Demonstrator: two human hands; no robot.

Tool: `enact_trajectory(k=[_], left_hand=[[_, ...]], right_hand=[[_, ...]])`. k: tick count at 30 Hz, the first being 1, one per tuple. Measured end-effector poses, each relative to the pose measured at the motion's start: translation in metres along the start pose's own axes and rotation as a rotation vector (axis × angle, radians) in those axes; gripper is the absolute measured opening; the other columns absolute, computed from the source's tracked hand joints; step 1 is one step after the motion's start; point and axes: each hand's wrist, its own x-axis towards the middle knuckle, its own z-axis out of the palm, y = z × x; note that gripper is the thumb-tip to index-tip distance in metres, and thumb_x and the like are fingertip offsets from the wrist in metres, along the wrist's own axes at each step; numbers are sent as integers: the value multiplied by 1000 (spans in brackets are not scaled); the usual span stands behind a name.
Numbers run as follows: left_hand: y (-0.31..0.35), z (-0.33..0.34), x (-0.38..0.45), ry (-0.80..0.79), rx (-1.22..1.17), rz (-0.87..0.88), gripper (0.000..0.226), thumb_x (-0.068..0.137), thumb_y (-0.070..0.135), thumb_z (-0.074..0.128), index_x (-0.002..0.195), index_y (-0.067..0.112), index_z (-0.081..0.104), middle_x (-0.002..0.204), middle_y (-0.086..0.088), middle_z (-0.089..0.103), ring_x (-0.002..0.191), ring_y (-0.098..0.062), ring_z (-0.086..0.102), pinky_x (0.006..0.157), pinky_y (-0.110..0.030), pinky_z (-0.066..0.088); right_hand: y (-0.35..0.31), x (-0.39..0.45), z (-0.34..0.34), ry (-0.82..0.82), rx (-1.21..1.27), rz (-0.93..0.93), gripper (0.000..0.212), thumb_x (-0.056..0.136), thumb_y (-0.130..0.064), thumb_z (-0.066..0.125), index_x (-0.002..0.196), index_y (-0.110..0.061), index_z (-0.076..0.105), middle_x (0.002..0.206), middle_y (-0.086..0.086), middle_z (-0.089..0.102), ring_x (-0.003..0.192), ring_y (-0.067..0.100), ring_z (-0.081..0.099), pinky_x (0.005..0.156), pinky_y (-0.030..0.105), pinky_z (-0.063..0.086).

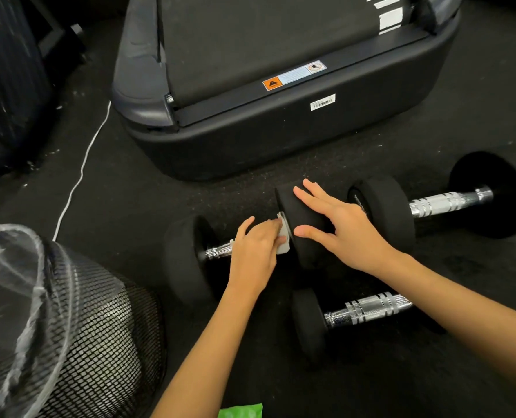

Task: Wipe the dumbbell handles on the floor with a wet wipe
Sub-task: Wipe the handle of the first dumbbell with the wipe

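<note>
Dumbbells: three on dark floor [371, 387]. Left hand [255, 251] fingers curled around white wipe [283, 245], pressed on handle [219, 251] of left dumbbell [184, 260], hard against its right weight. Right hand [338, 227] flat, fingers spread wide, on top of that weight [292, 203]. Second dumbbell [437, 200] just beside on the right; third [368, 309] near, under right forearm. Treadmill [280, 125] edge close behind. Mesh bin [85, 327] at left, clear floor between it and dumbbell. Green pack [241, 411] at bottom edge.
</note>
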Motion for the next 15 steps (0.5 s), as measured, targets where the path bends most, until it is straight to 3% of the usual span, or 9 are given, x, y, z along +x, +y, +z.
enact_trajectory(k=[7, 9, 12, 15], left_hand=[[9, 6, 10, 62, -130, -183, 17, 94, 10, 56, 100, 11, 72, 86, 2, 72, 80, -13, 66, 114, -40, 32], [8, 6, 4, 17, -45, -105, 23, 89, 5, 60, 109, 10, 69, 97, 0, 72, 92, -14, 66, 117, -43, 28], [3, 7, -9, -6, 130, -19, 57, 75, -3, 71, 130, 6, 58, 122, -7, 66, 116, -19, 61, 118, -46, 24], [6, 7, -5, 13, 141, -73, 51, 78, -1, 66, 128, 9, 61, 112, -3, 69, 107, -16, 64, 121, -46, 14]], right_hand=[[1, 1, 1, 7, 14, 8, 75, 85, -55, 54, 152, -31, 30, 162, -9, 17, 147, 10, 24, 117, 35, 29], [1, 0, 1, 9, 29, 6, 76, 84, -55, 55, 152, -31, 30, 162, -9, 18, 146, 9, 23, 115, 29, 28], [1, 0, 2, 20, 42, 1, 75, 85, -51, 58, 152, -30, 31, 162, -8, 18, 148, 7, 15, 116, 27, 24], [2, 1, 2, 19, 38, 6, 74, 86, -51, 58, 152, -31, 31, 162, -8, 19, 144, 1, 15, 114, 26, 27]])
